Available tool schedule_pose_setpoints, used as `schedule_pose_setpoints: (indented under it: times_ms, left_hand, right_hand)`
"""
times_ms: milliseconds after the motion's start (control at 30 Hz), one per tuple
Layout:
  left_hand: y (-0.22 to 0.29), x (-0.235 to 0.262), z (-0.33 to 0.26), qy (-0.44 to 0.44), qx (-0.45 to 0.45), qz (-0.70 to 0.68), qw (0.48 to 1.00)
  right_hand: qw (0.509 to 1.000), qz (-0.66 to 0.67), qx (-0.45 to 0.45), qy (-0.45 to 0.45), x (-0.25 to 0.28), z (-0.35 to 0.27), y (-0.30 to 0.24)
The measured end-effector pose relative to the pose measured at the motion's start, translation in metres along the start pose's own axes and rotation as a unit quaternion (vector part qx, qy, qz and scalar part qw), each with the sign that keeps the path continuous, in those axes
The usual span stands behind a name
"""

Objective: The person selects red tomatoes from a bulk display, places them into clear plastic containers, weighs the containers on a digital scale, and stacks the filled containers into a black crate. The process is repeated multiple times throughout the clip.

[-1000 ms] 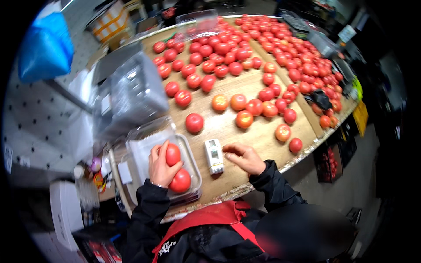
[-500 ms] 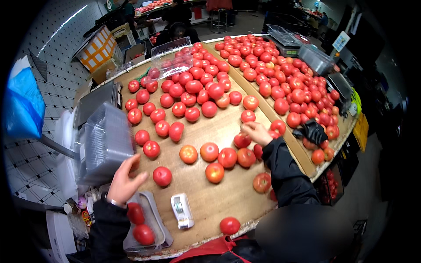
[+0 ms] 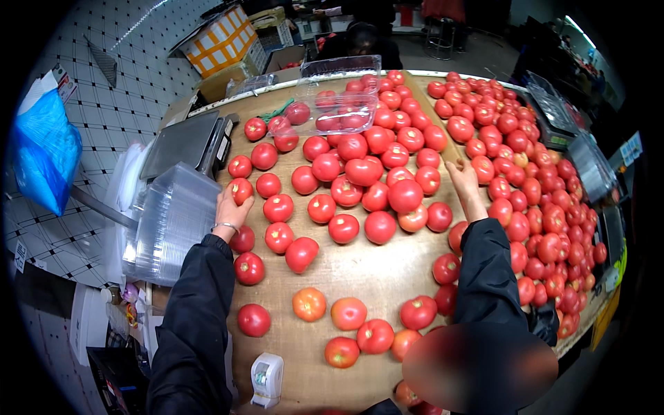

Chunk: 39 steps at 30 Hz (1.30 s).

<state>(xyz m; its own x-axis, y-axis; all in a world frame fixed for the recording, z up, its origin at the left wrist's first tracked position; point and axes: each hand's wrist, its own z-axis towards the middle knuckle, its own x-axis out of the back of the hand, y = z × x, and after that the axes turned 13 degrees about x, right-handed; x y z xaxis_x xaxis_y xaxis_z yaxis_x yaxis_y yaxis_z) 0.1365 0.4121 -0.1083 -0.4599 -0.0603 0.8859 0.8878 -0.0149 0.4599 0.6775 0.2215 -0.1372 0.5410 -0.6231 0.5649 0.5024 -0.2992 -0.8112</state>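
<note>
One wide fisheye view from the person's head, upright, facing forward and down, close above the near end of a light-brown wooden tabletop [image 3: 283, 332], bare left hand [image 3: 229, 210] and bare right hand [image 3: 465, 183] at middle depth, black-dotted white tiled floor [image 3: 131, 97] farther off, upper left

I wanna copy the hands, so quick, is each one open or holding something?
Left hand: closed around a red tomato.
Right hand: looks loosely open by the wooden divider, nothing visible in it.
</note>
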Motion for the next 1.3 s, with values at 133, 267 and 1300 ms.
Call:
schedule_pose_setpoints:
  times_ms: [133, 267, 1300]
  left_hand:
    - [0.010, -0.026, 0.047, 0.032, -0.046, -0.023, 0.998]
    - [0.019, -0.043, 0.087, 0.036, -0.046, 0.024, 0.998]
    - [0.100, -0.038, 0.015, -0.455, -0.069, 0.124, 0.879]
  right_hand:
    - [0.994, -0.036, 0.080, 0.062, -0.034, 0.045, 0.005]
    - [0.986, -0.060, 0.119, 0.100, -0.057, 0.080, 0.012]
    - [0.884, 0.396, -0.040, -0.246, -0.041, -0.040, -0.035]
